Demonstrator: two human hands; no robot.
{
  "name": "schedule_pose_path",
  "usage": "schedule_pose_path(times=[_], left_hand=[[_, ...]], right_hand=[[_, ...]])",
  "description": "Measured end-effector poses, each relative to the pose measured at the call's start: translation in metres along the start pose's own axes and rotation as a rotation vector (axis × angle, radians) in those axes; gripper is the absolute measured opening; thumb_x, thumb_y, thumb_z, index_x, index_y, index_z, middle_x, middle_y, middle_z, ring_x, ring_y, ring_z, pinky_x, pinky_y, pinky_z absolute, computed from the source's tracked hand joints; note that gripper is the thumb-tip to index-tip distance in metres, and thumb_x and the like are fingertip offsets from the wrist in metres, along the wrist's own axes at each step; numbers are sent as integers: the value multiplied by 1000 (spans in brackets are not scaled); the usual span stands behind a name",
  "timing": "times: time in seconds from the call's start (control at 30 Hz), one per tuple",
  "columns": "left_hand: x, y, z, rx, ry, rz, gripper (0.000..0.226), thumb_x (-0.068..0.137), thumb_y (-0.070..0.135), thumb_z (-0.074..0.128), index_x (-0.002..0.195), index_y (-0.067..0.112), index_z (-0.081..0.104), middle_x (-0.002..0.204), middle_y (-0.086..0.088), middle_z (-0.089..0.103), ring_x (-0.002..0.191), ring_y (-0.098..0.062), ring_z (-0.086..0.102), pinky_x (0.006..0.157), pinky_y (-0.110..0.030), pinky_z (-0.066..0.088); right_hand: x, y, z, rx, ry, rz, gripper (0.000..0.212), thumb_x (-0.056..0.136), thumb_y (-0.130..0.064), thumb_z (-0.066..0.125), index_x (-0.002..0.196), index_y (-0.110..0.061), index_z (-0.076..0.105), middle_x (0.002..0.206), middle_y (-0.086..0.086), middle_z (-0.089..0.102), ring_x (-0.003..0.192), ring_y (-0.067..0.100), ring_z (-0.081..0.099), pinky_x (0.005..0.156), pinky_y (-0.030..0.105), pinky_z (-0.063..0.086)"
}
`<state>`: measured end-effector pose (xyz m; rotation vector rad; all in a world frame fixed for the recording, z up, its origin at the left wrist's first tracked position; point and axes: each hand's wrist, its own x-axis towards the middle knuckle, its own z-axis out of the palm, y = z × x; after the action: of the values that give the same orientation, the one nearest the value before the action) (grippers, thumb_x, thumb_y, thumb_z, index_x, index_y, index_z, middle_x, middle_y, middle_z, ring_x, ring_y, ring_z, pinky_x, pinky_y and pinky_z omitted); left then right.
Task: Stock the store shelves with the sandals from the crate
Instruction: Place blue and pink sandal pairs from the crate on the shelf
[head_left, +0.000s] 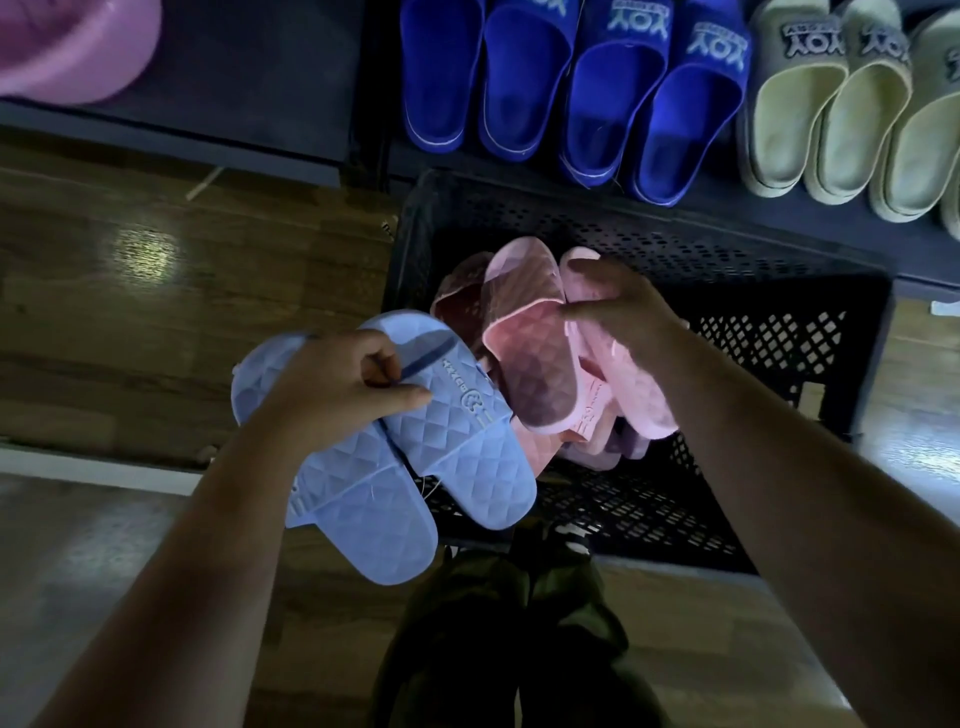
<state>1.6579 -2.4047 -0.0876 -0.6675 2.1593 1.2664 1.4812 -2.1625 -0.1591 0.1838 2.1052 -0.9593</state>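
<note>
My left hand is shut on a pair of light blue quilted sandals, held over the near left corner of the black perforated crate. My right hand grips several pink sandals above the crate's middle. The dark shelf beyond the crate carries several royal blue sandals and, to their right, several beige sandals, all in a row with toes pointing away.
A pink plastic tub sits on the dark shelf section at the far left. Wooden floor lies left of the crate. My dark green trousers show below the crate.
</note>
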Motion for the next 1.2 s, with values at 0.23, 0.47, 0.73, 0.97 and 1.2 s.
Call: schedule_pose_path(times=[0.23,0.47,0.73,0.97,1.2], left_hand=[[-1,0,1,-11,11,-7,30,69,36,80,72,18,57,55,3,59,53,-5,52,56,-26,38],[-12,9,0,14,17,13,30,70,31,81,72,17,55,53,4,59,49,-3,51,56,-29,41],[-76,78,-1,134,57,146,27,78,33,73,62,22,55,56,-3,57,53,-14,57,54,-36,41],[-155,196,-31,186,137,191,30,82,36,66,66,16,51,66,-7,56,62,-16,57,59,-37,41],[-229,309,-72,251,266,286,30,78,45,68,66,20,56,64,2,61,63,-11,59,64,-37,49]], right_hand=[[-9,10,45,-171,460,-142,28,73,-22,79,99,-23,72,119,-1,58,99,19,59,79,26,43],[-41,14,25,-62,471,-217,25,78,-3,66,101,-10,74,111,8,66,93,14,58,74,-2,35],[-144,-8,-49,108,522,-279,24,78,-4,69,97,-18,75,95,-3,70,91,15,65,80,22,50],[-263,-71,-148,142,552,-344,22,82,-12,71,99,-26,73,94,-8,69,86,11,63,82,24,49],[-365,-120,-226,182,623,-411,21,85,-14,68,102,-26,73,101,-11,69,92,7,61,79,20,42]])
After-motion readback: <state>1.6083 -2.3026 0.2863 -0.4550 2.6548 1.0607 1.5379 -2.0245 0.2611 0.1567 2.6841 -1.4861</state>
